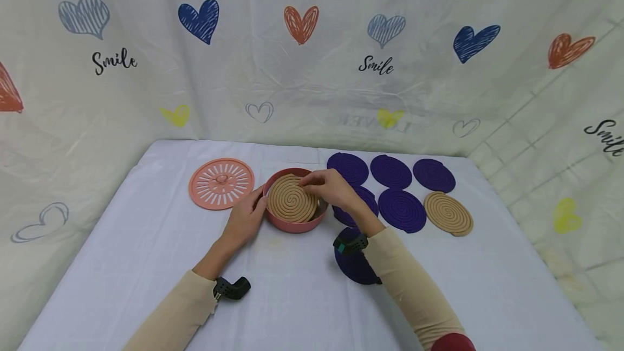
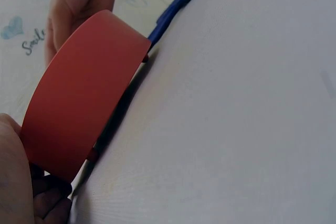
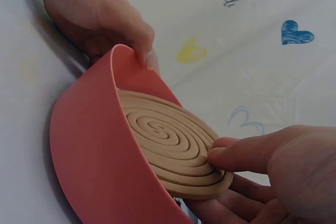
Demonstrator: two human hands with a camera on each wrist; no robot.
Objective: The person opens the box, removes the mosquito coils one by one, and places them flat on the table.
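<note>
A tan mosquito coil (image 1: 291, 200) sits tilted in the mouth of a round pink tin (image 1: 294, 227). My right hand (image 1: 335, 189) pinches the coil's right edge, thumb on top and fingers beneath, as the right wrist view makes plain. My left hand (image 1: 245, 218) grips the tin's left side, its thumb at the rim. From the left wrist, only the tin's outer wall (image 2: 84, 93) shows, with the left hand's fingers partly hidden below it. The bottom of the tin is mostly covered by the coil.
A pink slotted lid (image 1: 221, 184) lies left of the tin. To the right are several dark purple coils (image 1: 402, 210) and one more tan coil (image 1: 448, 213). One purple coil (image 1: 356, 267) lies partly under my right forearm. A heart-printed sheet (image 1: 312, 69) hangs behind the table.
</note>
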